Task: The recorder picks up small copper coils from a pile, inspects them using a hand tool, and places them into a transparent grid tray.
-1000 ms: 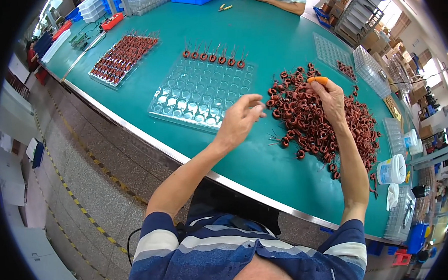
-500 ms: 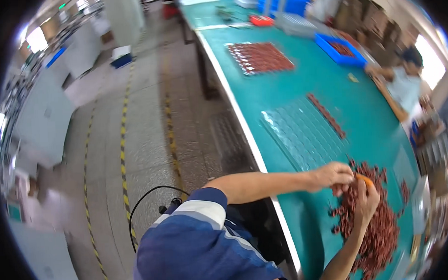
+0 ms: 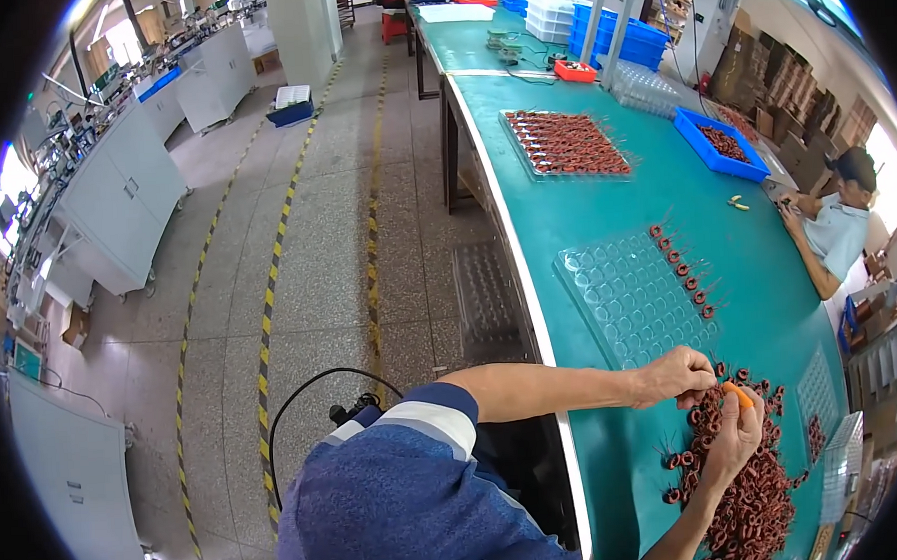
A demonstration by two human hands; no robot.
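Note:
Over a heap of reddish-brown ring coils (image 3: 753, 497) with thin wire ends, my two hands are close together. My right hand (image 3: 733, 443) is closed around a small orange object (image 3: 739, 394), perhaps a tool handle; its kind does not show clearly. The fingers of my left hand (image 3: 676, 378) are pinched just left of it, and what they hold is hidden. Beyond my hands lies a clear plastic tray (image 3: 634, 297) with round pockets. A row of coils (image 3: 683, 270) runs along the tray's right side.
Farther along the green table (image 3: 565, 205) sits a tray filled with coils (image 3: 568, 143). A blue bin (image 3: 721, 146) holds more coils, with small yellow-handled pliers (image 3: 737, 203) nearby. Across the table a co-worker (image 3: 831, 218) sits at the right edge. Floor aisle and white cabinets (image 3: 105, 210) are on the left.
The view has shifted and sharpened, so the table's contents appear lower and farther right. My hands stay close together over the coil heap, with the orange object still in my right hand.

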